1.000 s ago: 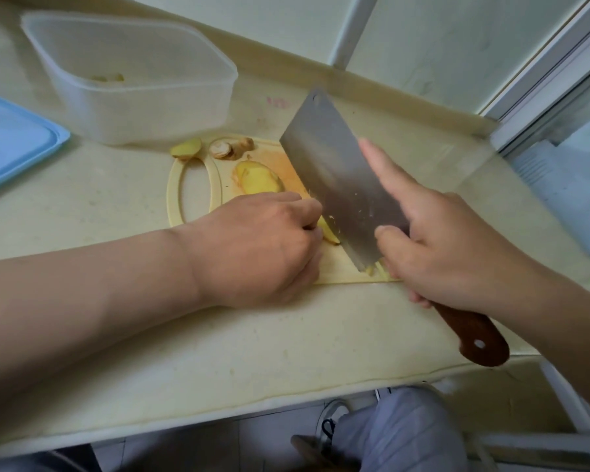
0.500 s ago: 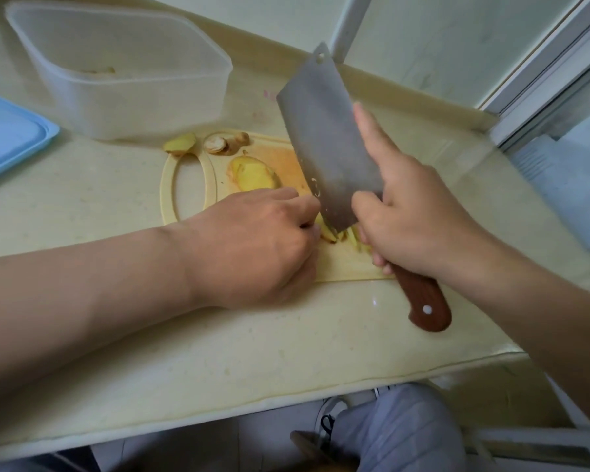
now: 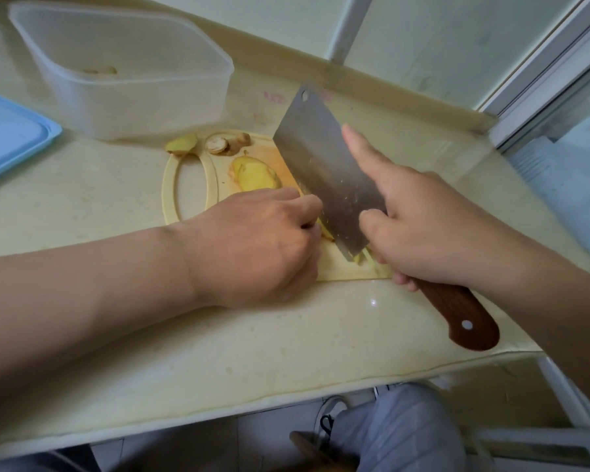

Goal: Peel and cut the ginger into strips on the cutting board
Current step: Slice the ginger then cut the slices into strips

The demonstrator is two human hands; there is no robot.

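Ginger (image 3: pixel 326 234) on the cutting board (image 3: pixel 341 274), near the front edge: a peeled yellow piece, mostly hidden beneath the curled fingers of the left hand (image 3: pixel 259 247) and touching the blade. Under everything, a pale cream desk (image 3: pixel 218 352) running back to a raised ledge and a pale wall, with a window frame at the right. Below the front edge of the desk, a grey trouser leg (image 3: pixel 399 434) and a shoe (image 3: pixel 327 417). At the far left, an open-topped translucent plastic container (image 3: pixel 133 83) with a few pale bits (image 3: pixel 101 70) on its bottom. Beside it, at the picture's left edge, a light blue lid (image 3: pixel 11 131) lying flat. Just in front of the container, the cutting board itself, pale yellow, loop handle to the left, an orange stain near the middle. Across the board, a broad steel cleaver (image 3: pixel 321 158), tilted, hole in the far corner, ginger flecks stuck to its flat, edge low beside the left knuckles. Reddish-brown wooden handle (image 3: pixel 464 315) with one rivet, jutting out over the desk. Right hand (image 3: pixel 433 233) clasping that handle where it meets the blade, index finger stretched along the steel, thumb pressed on the flat. Left hand clenched over the ginger, holding it down, fingertips out of sight. Behind the left hand, overlapping peeled slices (image 3: pixel 258 173). By the blade's heel, thin cut strips (image 3: pixel 361 258). At the board's far edge, brown-skinned knobs (image 3: pixel 220 144), and one yellow offcut (image 3: pixel 182 143) by the loop handle.
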